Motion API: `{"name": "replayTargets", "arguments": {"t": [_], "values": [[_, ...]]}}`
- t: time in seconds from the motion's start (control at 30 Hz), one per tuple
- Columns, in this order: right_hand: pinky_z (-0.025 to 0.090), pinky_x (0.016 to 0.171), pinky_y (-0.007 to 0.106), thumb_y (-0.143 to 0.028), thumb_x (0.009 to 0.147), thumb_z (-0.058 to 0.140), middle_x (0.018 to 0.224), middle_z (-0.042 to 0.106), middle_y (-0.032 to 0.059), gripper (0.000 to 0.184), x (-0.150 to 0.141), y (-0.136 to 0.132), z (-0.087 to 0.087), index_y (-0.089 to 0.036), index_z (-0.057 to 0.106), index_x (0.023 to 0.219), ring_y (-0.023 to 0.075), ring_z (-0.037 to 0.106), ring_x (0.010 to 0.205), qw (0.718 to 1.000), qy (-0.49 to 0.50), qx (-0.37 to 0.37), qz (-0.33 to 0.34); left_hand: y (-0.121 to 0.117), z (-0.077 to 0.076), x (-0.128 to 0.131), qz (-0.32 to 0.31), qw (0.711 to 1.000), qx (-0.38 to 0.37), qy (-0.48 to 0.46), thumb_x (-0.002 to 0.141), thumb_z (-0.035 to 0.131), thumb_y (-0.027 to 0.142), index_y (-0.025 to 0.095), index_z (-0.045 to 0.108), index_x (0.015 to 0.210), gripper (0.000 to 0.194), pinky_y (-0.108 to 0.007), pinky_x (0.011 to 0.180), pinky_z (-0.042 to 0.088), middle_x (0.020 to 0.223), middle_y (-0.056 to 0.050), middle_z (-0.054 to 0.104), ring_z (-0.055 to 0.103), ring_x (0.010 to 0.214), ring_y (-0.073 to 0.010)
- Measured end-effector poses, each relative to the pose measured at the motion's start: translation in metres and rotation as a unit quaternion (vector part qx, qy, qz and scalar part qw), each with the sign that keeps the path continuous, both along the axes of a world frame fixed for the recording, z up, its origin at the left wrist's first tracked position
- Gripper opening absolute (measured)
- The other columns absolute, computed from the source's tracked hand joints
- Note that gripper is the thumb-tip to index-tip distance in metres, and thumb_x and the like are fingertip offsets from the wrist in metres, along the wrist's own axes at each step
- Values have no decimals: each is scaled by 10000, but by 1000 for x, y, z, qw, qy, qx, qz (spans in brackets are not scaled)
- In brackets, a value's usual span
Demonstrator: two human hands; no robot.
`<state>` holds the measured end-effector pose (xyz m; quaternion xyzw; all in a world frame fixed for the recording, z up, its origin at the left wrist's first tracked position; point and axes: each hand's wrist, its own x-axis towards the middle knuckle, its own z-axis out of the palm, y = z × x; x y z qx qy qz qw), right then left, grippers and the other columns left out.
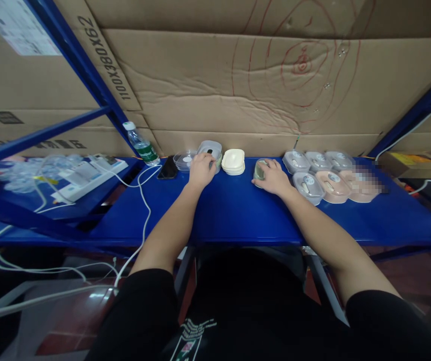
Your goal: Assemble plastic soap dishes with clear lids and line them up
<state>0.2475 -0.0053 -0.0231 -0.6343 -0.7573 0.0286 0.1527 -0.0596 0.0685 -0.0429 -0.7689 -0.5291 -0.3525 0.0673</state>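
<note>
My left hand [201, 171] reaches over the near side of a stack of clear plastic boxes [215, 145], fingers bent and close together. Small dark pieces show by its fingertips; what it pinches, if anything, is unclear. My right hand [274, 178] is closed round a small grey-green box [261, 169] on the table, fingers over its top and right side. Between the hands stands a short stack of cream square boxes [233, 161]. To the left of my left hand lies a clear lid or shallow box [183, 160].
Lidded boxes, some clear [307, 187] and some pink [333, 186], stand in two rows at right on the blue table [238, 215]. At left are a phone [167, 168], water bottle [142, 145], white cable [148, 210] and power strip [87, 178]. Cardboard [200, 75] walls the back.
</note>
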Motion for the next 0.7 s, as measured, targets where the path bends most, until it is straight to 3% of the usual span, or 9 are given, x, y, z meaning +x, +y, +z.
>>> {"name": "replayTargets", "arguments": {"t": [0.17, 0.43, 0.6, 0.7], "values": [[371, 1300, 646, -565, 914, 755, 1772, 392, 187, 886, 1, 2, -3, -175, 490, 1664, 508, 261, 1657, 1000, 7, 7, 3, -1, 2, 1, 1, 1000, -5, 9, 990, 566, 277, 196, 777, 1076, 242, -563, 1130, 498, 1184, -139, 793, 690, 1200, -353], [377, 1293, 651, -566, 909, 759, 1769, 400, 179, 876, 2, 3, -4, -193, 493, 1656, 503, 262, 1658, 1000, 9, 10, 4, -8, 8, 4, 10, 1000, -16, -11, 1018, 543, 301, 194, 766, 1118, 267, -574, 1157, 468, 1215, -157, 781, 677, 1241, -367], [366, 1306, 632, -564, 915, 752, 1772, 390, 188, 879, 1, 1, -2, -168, 496, 1657, 501, 254, 1662, 1000, 10, 7, 2, -12, 7, 8, 21, 999, -10, -25, 973, 647, 346, 242, 776, 1061, 188, -717, 1292, 253, 1243, -117, 784, 661, 1284, -385], [383, 1294, 639, -535, 904, 753, 1765, 403, 187, 885, 0, 2, -3, -153, 490, 1658, 493, 272, 1657, 1000, 17, 15, 3, -13, 7, 10, 23, 999, 6, -34, 958, 690, 370, 258, 773, 1078, 184, -713, 1321, 201, 1276, -107, 774, 641, 1320, -380]]}}
